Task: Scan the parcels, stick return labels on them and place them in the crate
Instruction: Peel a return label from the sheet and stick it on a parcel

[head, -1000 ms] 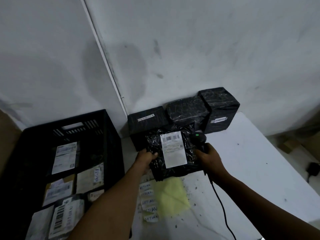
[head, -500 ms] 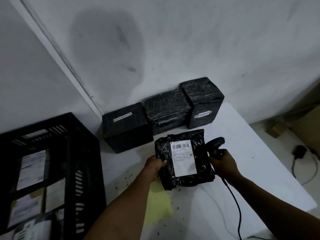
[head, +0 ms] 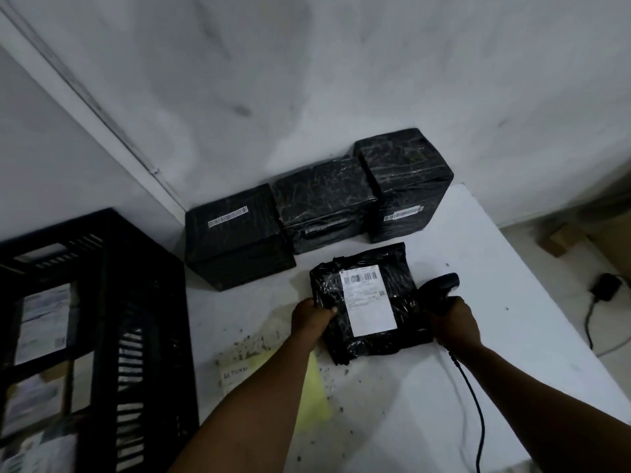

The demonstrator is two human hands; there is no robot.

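**A:** What do we see from the head view, and what has changed?

**B:** A second ago we held the parcel (head: 368,303) raised with the scanner (head: 440,290) close against its right edge. Now the parcel lies on the white surface (head: 512,336), and the scanner sits lower, just right of it. We judge the scan is probably done and the return label comes next.

**A:** How are our hands placed?

**B:** Our left hand (head: 312,320) pinches the parcel's left edge, thumb on top and fingers curled beneath. Our right hand (head: 454,324) is wrapped around the scanner's handle, its cable (head: 478,404) trailing back towards us.

**A:** What is the parcel like?

**B:** A soft, roughly square pouch of glossy, crinkled black plastic, with a smooth white shipping label (head: 368,298) bearing a barcode.

**A:** And around the hands?

**B:** Beyond them, three boxy parcels (head: 324,203) in shiny black wrap stand in a row. Under our left forearm lies a pale yellow sheet (head: 316,387) and a paper strip marked "RETURN" (head: 234,372). Far left of the left hand stands the slatted black crate (head: 143,319), labelled parcels inside.
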